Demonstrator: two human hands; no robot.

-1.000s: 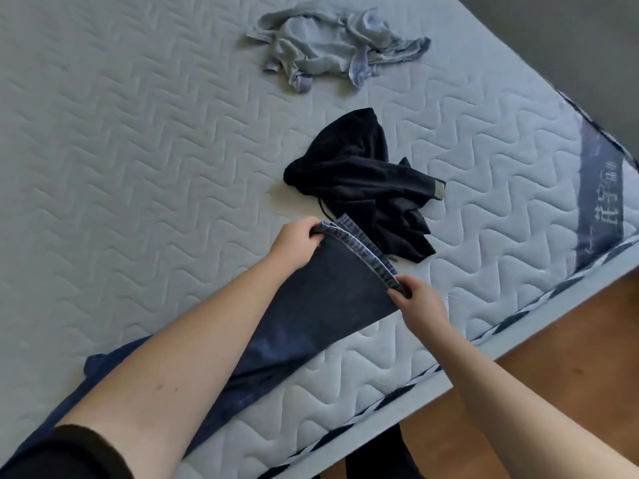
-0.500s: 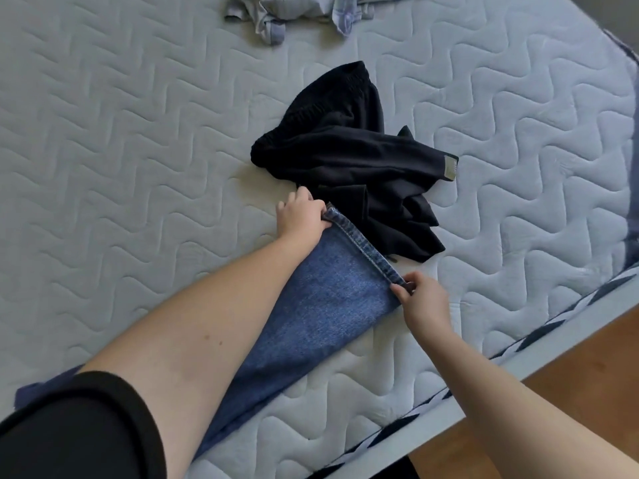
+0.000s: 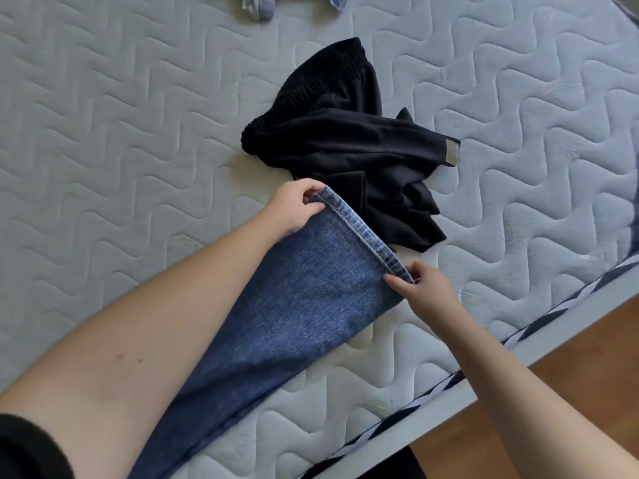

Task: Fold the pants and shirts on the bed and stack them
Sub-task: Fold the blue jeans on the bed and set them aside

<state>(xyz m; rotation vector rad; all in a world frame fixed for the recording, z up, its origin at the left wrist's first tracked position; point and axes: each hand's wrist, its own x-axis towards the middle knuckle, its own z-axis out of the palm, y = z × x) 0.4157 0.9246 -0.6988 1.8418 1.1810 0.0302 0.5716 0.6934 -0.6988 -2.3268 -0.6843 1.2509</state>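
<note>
The blue jeans (image 3: 294, 323) lie flat on the quilted mattress (image 3: 121, 150), one leg extending diagonally toward the near edge. The left hand (image 3: 294, 209) pinches the far corner of the hem; the right hand (image 3: 425, 288) pinches the near corner, holding the hem taut between them. The crumpled black pants (image 3: 352, 146) lie just beyond the hem, touching it. A grey garment (image 3: 257, 6) lies at the top edge, partly out of view.

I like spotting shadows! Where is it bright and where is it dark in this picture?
Head view: soft daylight brightens the blue denim jeans leg; it darkens to shadow under the left forearm; the crumpled black cloth garment shows few folds; the quilted grey mattress looks evenly lit.
</note>
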